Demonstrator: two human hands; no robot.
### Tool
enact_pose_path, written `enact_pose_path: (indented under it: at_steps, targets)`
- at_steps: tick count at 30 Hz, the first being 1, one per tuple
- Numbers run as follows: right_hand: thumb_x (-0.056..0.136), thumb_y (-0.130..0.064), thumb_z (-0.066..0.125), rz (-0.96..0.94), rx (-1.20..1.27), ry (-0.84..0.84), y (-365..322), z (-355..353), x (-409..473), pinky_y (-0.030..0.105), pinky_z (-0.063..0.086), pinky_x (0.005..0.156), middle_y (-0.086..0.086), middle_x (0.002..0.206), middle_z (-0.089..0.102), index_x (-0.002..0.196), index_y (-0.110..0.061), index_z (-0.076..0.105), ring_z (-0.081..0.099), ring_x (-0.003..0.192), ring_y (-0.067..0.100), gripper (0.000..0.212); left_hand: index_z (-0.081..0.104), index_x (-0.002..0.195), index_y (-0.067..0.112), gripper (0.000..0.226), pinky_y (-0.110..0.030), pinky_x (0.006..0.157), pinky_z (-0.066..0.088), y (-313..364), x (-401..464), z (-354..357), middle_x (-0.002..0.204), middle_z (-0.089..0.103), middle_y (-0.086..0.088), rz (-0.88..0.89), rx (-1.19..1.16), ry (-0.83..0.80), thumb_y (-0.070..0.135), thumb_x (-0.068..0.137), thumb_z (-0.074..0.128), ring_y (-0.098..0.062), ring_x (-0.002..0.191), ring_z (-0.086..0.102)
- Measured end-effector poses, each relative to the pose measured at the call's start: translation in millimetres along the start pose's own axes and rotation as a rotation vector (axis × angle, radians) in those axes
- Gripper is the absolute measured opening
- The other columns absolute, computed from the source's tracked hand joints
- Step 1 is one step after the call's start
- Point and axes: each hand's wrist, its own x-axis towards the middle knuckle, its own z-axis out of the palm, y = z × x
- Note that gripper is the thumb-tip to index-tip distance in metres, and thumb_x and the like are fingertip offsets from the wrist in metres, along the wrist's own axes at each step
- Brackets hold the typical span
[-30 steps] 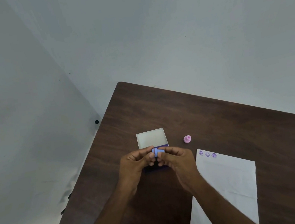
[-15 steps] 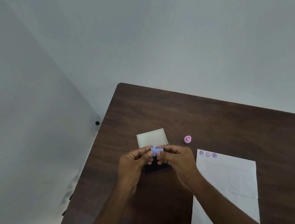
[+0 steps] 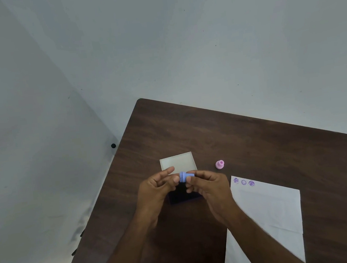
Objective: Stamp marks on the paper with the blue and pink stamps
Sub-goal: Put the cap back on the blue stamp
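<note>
dark wooden table [image 3: 257, 143], grey walls [image 3: 200, 40]

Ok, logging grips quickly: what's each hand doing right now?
Left hand: thumb touches the blue stamp; grip cannot be told.
Right hand: pinches the blue stamp.

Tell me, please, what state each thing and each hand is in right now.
blue stamp, sideways in the air, held over the ink pad.
pink stamp, upright on the table, untouched.
ink pad, open, lid beside it.
paper, flat, three purple marks at one corner.
right hand, pinches the blue stamp.
left hand, thumb at the stamp, grip unclear.
</note>
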Motion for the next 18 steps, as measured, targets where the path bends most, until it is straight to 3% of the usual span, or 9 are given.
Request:
enact_pose_path:
  at_steps: [6,13,18]
  targets:
    - [0.081,-0.016,0.073,-0.005,-0.055,0.009,2.0,3.0,-0.1,0.025,0.060,0.067,0.005,0.078,0.077,0.093,-0.017,0.076,0.070,0.064,0.020,0.013,0.079,0.094,0.021,0.022,-0.023,0.069,0.058,-0.8,-4.6,4.7,0.087,0.078,-0.005,0.032,0.038,0.020,0.024,0.072,0.077,-0.017,0.074,0.069]
    - [0.080,-0.017,0.074,0.011,-0.044,-0.004,2.3,0.4,2.9,0.037,0.060,0.077,0.010,0.079,0.077,0.094,-0.016,0.076,0.071,0.068,0.026,0.014,0.075,0.102,0.013,0.029,-0.018,0.077,0.055,0.1,-2.6,3.5,0.098,0.077,0.003,0.101,0.069,-0.019,0.001,0.076,0.075,-0.014,0.096,0.071]
    - [0.079,-0.016,0.074,-0.004,0.025,-0.013,-0.8,0.1,2.5,0.045,0.058,0.083,0.012,0.085,0.077,0.096,-0.015,0.077,0.070,0.077,0.036,0.017,0.073,0.107,0.011,0.034,-0.019,0.079,0.054,3.5,0.3,3.5,0.101,0.076,0.001,0.121,0.064,-0.038,0.000,0.076,0.075,-0.016,0.098,0.071]
